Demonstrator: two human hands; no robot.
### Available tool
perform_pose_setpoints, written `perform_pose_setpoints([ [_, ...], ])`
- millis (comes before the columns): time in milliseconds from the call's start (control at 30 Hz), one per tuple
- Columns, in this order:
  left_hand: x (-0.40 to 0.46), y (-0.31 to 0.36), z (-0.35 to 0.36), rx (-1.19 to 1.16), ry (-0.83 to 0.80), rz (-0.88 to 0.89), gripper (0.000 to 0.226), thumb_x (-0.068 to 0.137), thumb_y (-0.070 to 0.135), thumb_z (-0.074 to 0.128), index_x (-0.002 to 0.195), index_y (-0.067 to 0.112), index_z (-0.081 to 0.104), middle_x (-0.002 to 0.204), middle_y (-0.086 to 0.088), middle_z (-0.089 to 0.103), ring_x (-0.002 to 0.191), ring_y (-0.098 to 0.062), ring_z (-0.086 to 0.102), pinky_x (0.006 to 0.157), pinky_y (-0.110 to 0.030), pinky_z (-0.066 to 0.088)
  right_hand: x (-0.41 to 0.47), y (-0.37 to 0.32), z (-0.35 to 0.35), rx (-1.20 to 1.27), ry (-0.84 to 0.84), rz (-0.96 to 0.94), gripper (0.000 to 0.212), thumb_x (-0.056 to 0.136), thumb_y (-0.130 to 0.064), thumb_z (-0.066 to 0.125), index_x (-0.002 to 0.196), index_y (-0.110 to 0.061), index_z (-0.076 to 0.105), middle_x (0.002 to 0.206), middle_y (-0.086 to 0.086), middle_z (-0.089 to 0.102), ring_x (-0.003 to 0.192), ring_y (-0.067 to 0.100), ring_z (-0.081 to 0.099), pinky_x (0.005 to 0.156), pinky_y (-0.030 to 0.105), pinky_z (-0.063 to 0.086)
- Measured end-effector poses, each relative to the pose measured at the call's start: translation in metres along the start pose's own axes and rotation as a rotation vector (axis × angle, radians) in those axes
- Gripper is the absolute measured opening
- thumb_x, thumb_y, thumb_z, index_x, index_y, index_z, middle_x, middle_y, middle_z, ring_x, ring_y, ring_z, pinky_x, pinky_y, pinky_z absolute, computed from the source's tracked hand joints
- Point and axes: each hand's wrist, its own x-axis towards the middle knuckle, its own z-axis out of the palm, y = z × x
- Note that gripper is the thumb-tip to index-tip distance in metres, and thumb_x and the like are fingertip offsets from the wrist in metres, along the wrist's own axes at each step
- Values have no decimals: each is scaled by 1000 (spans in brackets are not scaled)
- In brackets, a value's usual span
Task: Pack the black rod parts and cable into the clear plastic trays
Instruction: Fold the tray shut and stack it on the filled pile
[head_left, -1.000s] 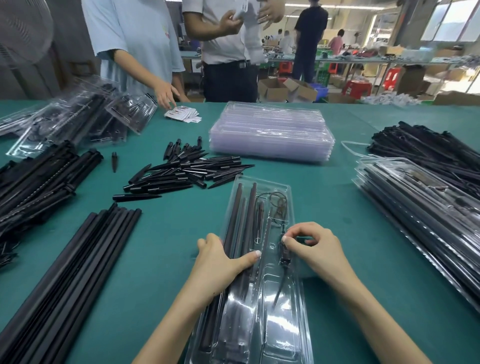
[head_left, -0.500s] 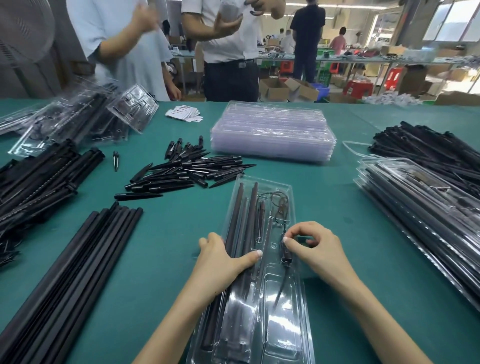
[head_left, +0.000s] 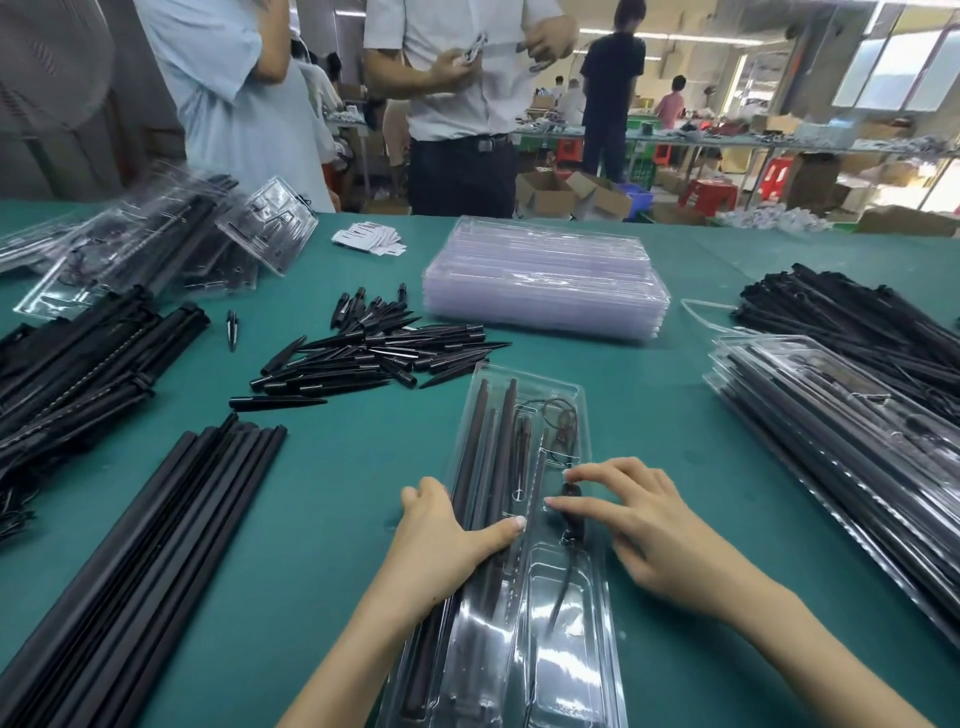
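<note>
The right hand (head_left: 644, 530) has changed its grip: half a second ago its thumb and forefinger were pinched tight over the small black plug (head_left: 571, 512) on the cable, and now the fingers (head_left: 576, 503) are spread wide and flat, pressing on the tray beside the plug and holding nothing. That suggests the plug has been seated in its pocket and this tray is close to full. The cable (head_left: 563, 592) runs down from the plug into the lower right pocket, and a thin coil of wire (head_left: 558, 415) lies in the upper right pocket.

The left hand (head_left: 441, 535) has hardly moved. It lies palm down across the left side of the clear tray (head_left: 550, 670), thumb reaching inward over the long black rods (head_left: 485, 467) already lying in their channels; it steadies the tray and grips nothing.

The tray sits on the green bench (head_left: 322, 493) right in front of the person. Loose rods (head_left: 156, 545) wait to the left, short pointed tips (head_left: 374, 353) lie beyond, empty trays (head_left: 545, 280) are stacked further back, and packed trays (head_left: 831, 441) pile up on the right
</note>
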Motion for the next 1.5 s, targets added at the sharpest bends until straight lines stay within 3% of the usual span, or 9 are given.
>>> perform_pose_setpoints([
  [233, 4, -2, -16, -128, -114, -46, 57, 61, 56, 81, 81, 23, 40, 91, 7, 44, 70, -3, 42, 52, -19, 32, -3, 0, 9, 159, 76, -43, 60, 74, -3, 58, 125, -35, 57, 133, -12, 48, 120, 9, 40, 96, 37, 39],
  [333, 6, -2, -28, -358, -236, -107, 65, 53, 50, 82, 96, 12, 51, 92, 2, 61, 74, -8, 61, 58, -18, 44, 0, -5, 12, 212, 174, -59, 45, 78, -21, 69, 121, -32, 60, 130, -13, 51, 118, 7, 43, 95, 33, 37],
  [500, 7, 0, -32, -550, -438, -129, 19, 80, 18, 73, 83, 10, 56, 55, 6, 67, 49, -4, 63, 44, -15, 45, 22, -13, 14, 11, 544, -240, 10, 80, -19, 73, 85, -10, 72, 98, -2, 71, 92, 16, 58, 83, 29, 43],
  [600, 4, 2, -32, -573, -486, -107, 49, 64, 31, 83, 95, 4, 56, 66, 2, 69, 57, -11, 64, 52, -21, 49, 23, -15, 16, -20, 628, -263, 13, 83, -18, 72, 76, -8, 73, 89, -2, 71, 81, 19, 60, 77, 28, 48],
  [767, 3, 2, -36, -524, -499, -119, 96, 48, 43, 85, 121, -7, 49, 93, -14, 65, 86, -31, 56, 85, -46, 45, 19, -12, 13, -78, 566, -343, 15, 89, -15, 64, 82, -5, 73, 94, 3, 71, 84, 21, 57, 74, 31, 48],
  [1167, 10, -3, -40, -478, -495, -107, 87, 45, 45, 84, 112, -4, 56, 89, -9, 70, 78, -23, 66, 75, -36, 54, 21, -20, 18, 21, 509, -336, 6, 73, 2, 74, 77, 0, 71, 89, 5, 70, 84, 19, 55, 77, 29, 46],
  [1267, 11, -2, -38, -493, -490, -132, 86, 53, 38, 87, 117, -6, 52, 82, -6, 71, 74, -22, 64, 70, -32, 52, 21, -21, 17, 65, 507, -256, 8, 82, -10, 69, 80, -3, 72, 90, 1, 70, 86, 16, 55, 81, 27, 44],
  [1367, 9, -1, -38, -540, -410, -140, 69, 52, 37, 84, 101, 2, 49, 65, 7, 68, 57, -6, 63, 50, -18, 48, 18, -23, 12, 46, 472, -152, 25, 84, -26, 63, 103, -12, 72, 106, -2, 68, 97, 16, 56, 87, 32, 41],
  [1500, 13, -9, -45, -561, -288, -173, 92, 56, 34, 89, 127, -2, 43, 109, -11, 65, 83, -17, 67, 69, -31, 56, 2, -45, 1, 70, 456, -315, 52, 82, -42, 71, 127, -26, 51, 130, -2, 52, 110, 15, 52, 93, 34, 40],
])
